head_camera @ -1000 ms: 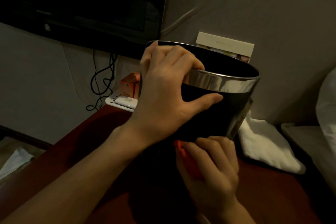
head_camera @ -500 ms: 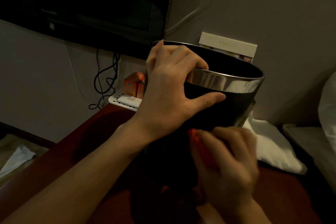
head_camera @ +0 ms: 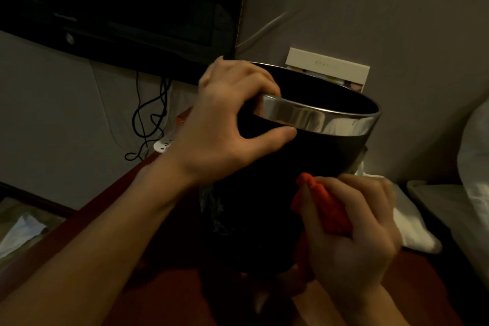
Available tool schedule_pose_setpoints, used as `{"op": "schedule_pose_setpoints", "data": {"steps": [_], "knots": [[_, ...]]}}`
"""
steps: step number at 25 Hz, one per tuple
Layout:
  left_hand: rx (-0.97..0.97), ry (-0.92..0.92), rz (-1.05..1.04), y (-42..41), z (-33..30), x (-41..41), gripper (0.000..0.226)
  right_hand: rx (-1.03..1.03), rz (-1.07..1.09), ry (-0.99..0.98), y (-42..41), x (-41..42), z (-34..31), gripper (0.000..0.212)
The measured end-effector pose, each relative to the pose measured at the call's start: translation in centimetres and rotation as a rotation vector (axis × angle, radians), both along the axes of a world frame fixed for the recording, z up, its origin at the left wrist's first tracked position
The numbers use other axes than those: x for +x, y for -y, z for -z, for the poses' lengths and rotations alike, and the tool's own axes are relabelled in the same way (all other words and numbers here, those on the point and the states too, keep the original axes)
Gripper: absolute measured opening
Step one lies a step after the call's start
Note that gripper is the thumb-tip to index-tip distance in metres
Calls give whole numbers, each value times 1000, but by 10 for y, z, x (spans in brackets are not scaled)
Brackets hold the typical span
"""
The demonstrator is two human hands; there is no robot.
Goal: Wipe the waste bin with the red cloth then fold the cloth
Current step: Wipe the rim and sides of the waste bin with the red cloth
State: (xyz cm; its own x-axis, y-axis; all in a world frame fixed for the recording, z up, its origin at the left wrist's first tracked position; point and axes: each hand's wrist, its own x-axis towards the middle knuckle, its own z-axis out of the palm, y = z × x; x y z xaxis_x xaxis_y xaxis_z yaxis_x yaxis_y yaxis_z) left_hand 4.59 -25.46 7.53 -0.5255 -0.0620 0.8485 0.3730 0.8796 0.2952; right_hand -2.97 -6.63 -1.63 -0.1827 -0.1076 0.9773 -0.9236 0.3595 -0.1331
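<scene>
From the head camera, I see the waste bin standing upright on the dark red tabletop, its long axis vertical and the open mouth tipped slightly toward the far right. My left hand is clamped on the near-left of the silver rim, fingers curled over the edge and thumb pressed on the outer wall just below the band. My right hand has its fingers closed round the bunched red cloth, held against the bin's lower near-right wall. The unwiped wall lies up and to the left of the cloth, so I judge the right hand does the wiping while the left steadies. A white towel lies just right of the bin.
</scene>
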Motion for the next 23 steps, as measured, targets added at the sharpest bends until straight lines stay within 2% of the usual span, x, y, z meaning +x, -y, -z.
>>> {"op": "schedule_pose_setpoints", "data": {"steps": [2, 7, 12, 16, 20, 23], "knots": [[-43, -36, -64, -20, 4, -3, 41, -2, -1, 1, 5, 2, 9, 14], [34, -46, -10, -16, 4, -6, 37, 270, -48, -161, 22, 15, 36, 7], [80, -49, 58, -2, 3, -5, 37, 8, -21, -22, 5, 5, 1, 16], [79, -36, 94, 2, 3, -6, 37, -40, 13, 5, -1, -1, -6, 22], [83, -36, 112, 5, 2, -3, 35, -207, 3, 99, -12, -11, -23, 24], [14, -48, 29, -11, 5, -5, 35, -202, 4, 113, -14, -13, -19, 24]]}}
